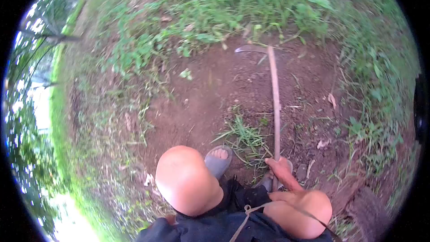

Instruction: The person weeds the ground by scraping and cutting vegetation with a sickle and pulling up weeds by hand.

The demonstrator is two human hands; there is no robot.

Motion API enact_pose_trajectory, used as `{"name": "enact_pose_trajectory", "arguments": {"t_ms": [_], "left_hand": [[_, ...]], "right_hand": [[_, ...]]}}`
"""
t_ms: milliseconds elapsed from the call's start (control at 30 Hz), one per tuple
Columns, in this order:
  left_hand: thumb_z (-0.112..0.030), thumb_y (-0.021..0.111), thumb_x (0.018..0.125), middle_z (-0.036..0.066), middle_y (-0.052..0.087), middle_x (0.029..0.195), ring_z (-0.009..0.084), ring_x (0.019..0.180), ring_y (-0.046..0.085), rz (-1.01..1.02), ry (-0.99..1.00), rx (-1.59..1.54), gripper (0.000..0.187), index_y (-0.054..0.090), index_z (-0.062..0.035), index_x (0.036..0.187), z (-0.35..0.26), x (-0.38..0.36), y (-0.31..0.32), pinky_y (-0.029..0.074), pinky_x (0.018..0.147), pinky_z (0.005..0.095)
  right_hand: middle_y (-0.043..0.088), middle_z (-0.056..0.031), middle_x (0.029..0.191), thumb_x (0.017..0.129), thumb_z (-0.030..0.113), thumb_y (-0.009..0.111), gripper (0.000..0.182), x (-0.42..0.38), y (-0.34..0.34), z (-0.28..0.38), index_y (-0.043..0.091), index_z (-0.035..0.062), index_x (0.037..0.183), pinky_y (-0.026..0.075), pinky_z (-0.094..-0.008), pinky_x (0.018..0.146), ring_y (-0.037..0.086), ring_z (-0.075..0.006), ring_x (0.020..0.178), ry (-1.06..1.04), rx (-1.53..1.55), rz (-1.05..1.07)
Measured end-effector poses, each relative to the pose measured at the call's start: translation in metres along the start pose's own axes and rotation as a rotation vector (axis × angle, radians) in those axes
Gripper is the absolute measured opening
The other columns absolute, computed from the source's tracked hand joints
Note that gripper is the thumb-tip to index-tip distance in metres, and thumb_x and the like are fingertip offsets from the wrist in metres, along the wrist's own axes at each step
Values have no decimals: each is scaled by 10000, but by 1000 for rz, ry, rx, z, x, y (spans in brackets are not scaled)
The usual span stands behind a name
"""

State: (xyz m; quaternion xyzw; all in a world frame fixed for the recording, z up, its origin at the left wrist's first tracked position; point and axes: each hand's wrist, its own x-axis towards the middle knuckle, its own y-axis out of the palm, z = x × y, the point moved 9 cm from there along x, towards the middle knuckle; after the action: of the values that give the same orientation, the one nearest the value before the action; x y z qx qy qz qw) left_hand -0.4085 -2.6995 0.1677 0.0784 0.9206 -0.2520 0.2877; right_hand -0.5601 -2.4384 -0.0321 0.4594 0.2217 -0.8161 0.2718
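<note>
My right hand (pixel 281 170) is wrapped round the lower part of a long wooden handle, beside my right knee. This is a hoe (pixel 275 94), stretched out ahead of me, with a narrow curved metal blade (pixel 251 49) pointing left at its far end. The blade is at the border between bare brown soil (pixel 201 94) and green weeds (pixel 251 9). Of my left hand (pixel 170 218), only a small patch of skin shows beside my left thigh; its fingers are hidden. A tuft of loose grass (pixel 246 136) lies left of the handle.
My bent knees and sandalled feet are close below; the left sandal (pixel 218 163) rests on the soil near the grass tuft. Weeds and grass (pixel 376 85) border the soil on the right. Trees (pixel 27 121) stand at the far left. A dark strap crosses my lap.
</note>
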Motion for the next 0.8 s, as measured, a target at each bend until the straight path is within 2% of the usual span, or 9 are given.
{"name": "enact_pose_trajectory", "arguments": {"t_ms": [100,233,367,433,533,633,700,733,800], "left_hand": [[-201,809,744,189,455,1424,348,1334,425,-77,61,-45,727,459,-70,1367,-31,-1,-18,356,1087,484],[-171,811,749,182,464,1419,337,1337,426,-166,171,-35,710,468,-84,1364,-75,11,-49,359,1089,479],[-141,813,753,175,472,1413,326,1341,427,-280,274,2,695,477,-98,1360,-139,11,-73,363,1091,475],[-126,814,755,172,476,1411,320,1343,427,-296,325,13,689,482,-106,1359,-156,19,-73,364,1092,472],[-70,833,716,165,481,1409,317,1315,459,-109,525,-97,723,500,-147,1353,-134,28,-62,393,1070,443],[-59,779,770,166,485,1405,307,1267,499,-66,517,-192,597,546,-161,1310,-194,20,-63,412,1037,421],[-73,723,826,159,495,1391,291,1231,520,-62,559,-206,481,571,-149,1277,-212,27,-65,417,1018,404],[-79,702,847,155,501,1383,282,1218,527,-46,607,-197,441,578,-142,1265,-216,33,-68,419,1012,397],[-256,674,863,164,497,1379,303,1276,466,192,424,-71,501,533,-139,1329,-167,79,-58,374,1050,424]], "right_hand": [[487,0,593,866,299,671,283,-1,-7,7,530,62,802,403,-333,413,480,-139,450,-77,-114,-69],[402,26,605,923,324,596,276,26,-30,-5,525,67,849,356,-305,430,432,-110,511,-171,319,2],[468,-6,689,954,329,543,334,22,-79,100,558,-3,919,395,-338,533,466,-112,610,-504,71,-242],[538,-90,689,967,327,524,368,68,-100,113,564,-38,941,437,-408,588,546,-208,635,-575,31,-296],[632,-268,776,971,357,520,433,96,-120,159,576,-72,985,470,-501,665,641,-422,749,-576,-300,-432],[640,-212,747,969,330,505,408,89,-115,158,575,-69,919,477,-484,615,660,-371,700,-590,-336,-448],[652,-290,826,952,356,522,449,98,-113,127,588,-89,949,497,-509,742,673,-432,876,-589,-351,-405],[632,-347,862,965,350,537,416,76,-113,119,578,-63,996,499,-546,728,645,-494,897,-530,-365,-374],[637,-347,954,931,331,574,413,55,-111,79,576,-55,1079,503,-531,825,645,-469,971,-439,-392,-369]]}}
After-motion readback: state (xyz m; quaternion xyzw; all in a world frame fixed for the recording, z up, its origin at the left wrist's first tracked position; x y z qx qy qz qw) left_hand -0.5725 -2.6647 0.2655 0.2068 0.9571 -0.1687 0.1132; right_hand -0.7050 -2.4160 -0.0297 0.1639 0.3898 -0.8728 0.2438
